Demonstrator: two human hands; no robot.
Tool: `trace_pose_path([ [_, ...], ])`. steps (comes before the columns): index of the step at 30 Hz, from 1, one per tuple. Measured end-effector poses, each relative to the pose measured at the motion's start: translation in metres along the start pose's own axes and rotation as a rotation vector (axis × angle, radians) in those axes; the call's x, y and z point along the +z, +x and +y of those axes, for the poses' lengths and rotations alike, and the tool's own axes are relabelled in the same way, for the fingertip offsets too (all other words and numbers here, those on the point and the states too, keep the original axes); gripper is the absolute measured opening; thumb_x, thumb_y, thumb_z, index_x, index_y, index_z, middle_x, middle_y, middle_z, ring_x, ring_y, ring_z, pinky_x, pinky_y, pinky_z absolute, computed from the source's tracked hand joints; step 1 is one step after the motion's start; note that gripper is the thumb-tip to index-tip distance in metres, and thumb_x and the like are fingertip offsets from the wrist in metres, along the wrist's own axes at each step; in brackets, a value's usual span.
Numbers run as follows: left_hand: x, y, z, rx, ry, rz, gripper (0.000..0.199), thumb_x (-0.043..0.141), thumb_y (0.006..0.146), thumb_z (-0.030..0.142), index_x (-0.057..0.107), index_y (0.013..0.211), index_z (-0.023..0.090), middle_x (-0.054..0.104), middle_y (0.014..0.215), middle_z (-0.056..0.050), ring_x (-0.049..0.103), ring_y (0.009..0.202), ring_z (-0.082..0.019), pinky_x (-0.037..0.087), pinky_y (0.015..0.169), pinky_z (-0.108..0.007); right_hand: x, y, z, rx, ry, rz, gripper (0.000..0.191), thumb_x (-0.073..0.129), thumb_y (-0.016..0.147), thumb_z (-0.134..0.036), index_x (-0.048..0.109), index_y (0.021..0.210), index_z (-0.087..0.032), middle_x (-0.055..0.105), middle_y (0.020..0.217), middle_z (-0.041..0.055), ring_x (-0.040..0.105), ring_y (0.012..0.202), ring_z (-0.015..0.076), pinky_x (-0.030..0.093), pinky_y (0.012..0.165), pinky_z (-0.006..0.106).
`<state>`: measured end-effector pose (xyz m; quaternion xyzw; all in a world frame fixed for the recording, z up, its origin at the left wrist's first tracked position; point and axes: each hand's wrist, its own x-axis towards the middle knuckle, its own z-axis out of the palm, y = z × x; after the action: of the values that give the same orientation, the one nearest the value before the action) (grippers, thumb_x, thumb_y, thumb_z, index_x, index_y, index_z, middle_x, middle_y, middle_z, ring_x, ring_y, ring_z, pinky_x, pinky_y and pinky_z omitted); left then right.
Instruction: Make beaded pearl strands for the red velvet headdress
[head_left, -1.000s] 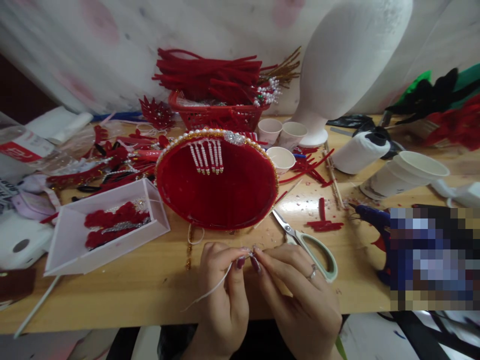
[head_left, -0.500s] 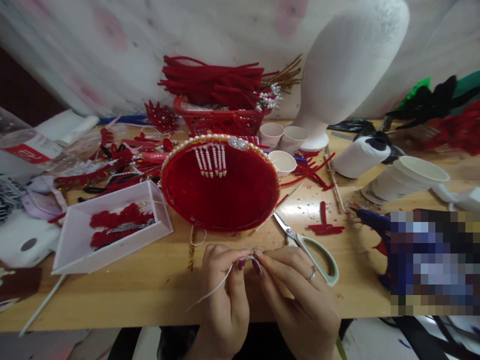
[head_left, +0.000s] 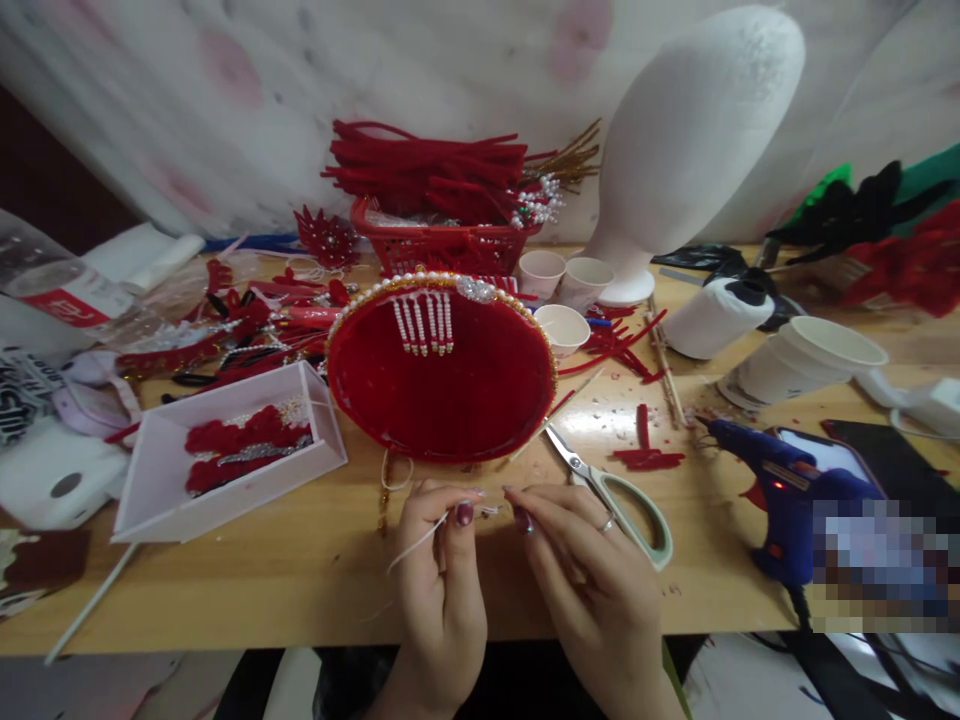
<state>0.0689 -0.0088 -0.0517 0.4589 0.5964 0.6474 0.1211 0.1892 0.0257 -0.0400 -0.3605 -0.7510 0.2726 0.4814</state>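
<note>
My left hand point(head_left: 444, 590) pinches a thin white thread point(head_left: 417, 546), whose loose end trails down to the left. Close beside it on the right, my right hand point(head_left: 581, 570) has its thumb and fingertips pressed together; whatever is between them is too small to make out. A ring is on one of its fingers. Just beyond both hands lies a red oval piece point(head_left: 450, 400) edged with pearls and gold trim, with short strands of white beads at its top. Grey-green handled scissors point(head_left: 615, 495) lie open beyond my right hand.
A white box point(head_left: 225, 520) with red pieces is at the left. Behind are a red basket point(head_left: 450, 240), paper cups point(head_left: 562, 328) and a white mannequin head point(head_left: 690, 150). On the right are a thread spool point(head_left: 716, 318) and a blue glue gun point(head_left: 787, 500).
My hands have moved slightly apart, opening a small gap between the fingertips. The view has shifted slightly, and more of the glue gun shows.
</note>
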Motion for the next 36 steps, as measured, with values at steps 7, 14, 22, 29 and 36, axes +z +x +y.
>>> trace_pose_path([
  [7, -0.003, -0.001, 0.0, -0.109, -0.114, -0.139, 0.016, 0.051, 0.103, 0.025, 0.065, 0.095, 0.025, 0.067, 0.084, 0.002, 0.064, 0.076, -0.011, 0.051, 0.068, -0.017, -0.002, 0.002, 0.006, 0.104, 0.047, 0.084, 0.023, 0.064, 0.091, -0.007, 0.078, 0.1, -0.024, 0.078, 0.09, 0.0043, 0.071, 0.082, 0.0176, 0.056, 0.074, 0.028],
  [14, 0.003, -0.001, -0.003, -0.164, -0.007, -0.079, 0.016, 0.053, 0.101, 0.028, 0.067, 0.094, 0.024, 0.071, 0.085, 0.0, 0.067, 0.081, -0.015, 0.052, 0.076, -0.023, -0.012, 0.002, 0.001, 0.504, 0.85, 0.078, 0.016, 0.062, 0.1, -0.038, 0.076, 0.095, -0.032, 0.082, 0.094, -0.0013, 0.074, 0.089, 0.0143, 0.057, 0.086, 0.026],
  [22, -0.002, 0.005, -0.005, -0.286, -0.024, -0.006, 0.023, 0.056, 0.099, 0.04, 0.068, 0.092, 0.022, 0.07, 0.079, -0.001, 0.063, 0.066, -0.014, 0.049, 0.061, -0.022, -0.047, 0.0, 0.0, 0.566, 0.569, -0.319, 0.018, 0.063, 0.1, -0.037, 0.077, 0.108, -0.029, 0.078, 0.078, 0.0, 0.072, 0.079, 0.0123, 0.055, 0.079, 0.021],
  [29, -0.003, 0.006, 0.002, -0.333, -0.091, 0.04, 0.023, 0.059, 0.095, 0.041, 0.068, 0.089, 0.021, 0.066, 0.073, 0.001, 0.06, 0.065, -0.014, 0.048, 0.064, -0.023, -0.04, -0.002, 0.009, 0.673, 0.744, -0.082, 0.013, 0.084, 0.081, -0.039, 0.083, 0.086, -0.027, 0.079, 0.07, 0.0011, 0.073, 0.067, 0.0115, 0.058, 0.065, 0.017],
  [36, -0.009, -0.001, 0.018, -0.355, -0.097, 0.037, 0.02, 0.06, 0.094, 0.039, 0.067, 0.086, 0.022, 0.054, 0.065, 0.004, 0.053, 0.062, -0.014, 0.044, 0.06, -0.023, -0.037, -0.005, 0.0, 0.566, 0.834, -0.082, 0.012, 0.081, 0.085, -0.035, 0.079, 0.083, -0.023, 0.077, 0.073, 0.0014, 0.07, 0.068, 0.0122, 0.058, 0.069, 0.021],
])
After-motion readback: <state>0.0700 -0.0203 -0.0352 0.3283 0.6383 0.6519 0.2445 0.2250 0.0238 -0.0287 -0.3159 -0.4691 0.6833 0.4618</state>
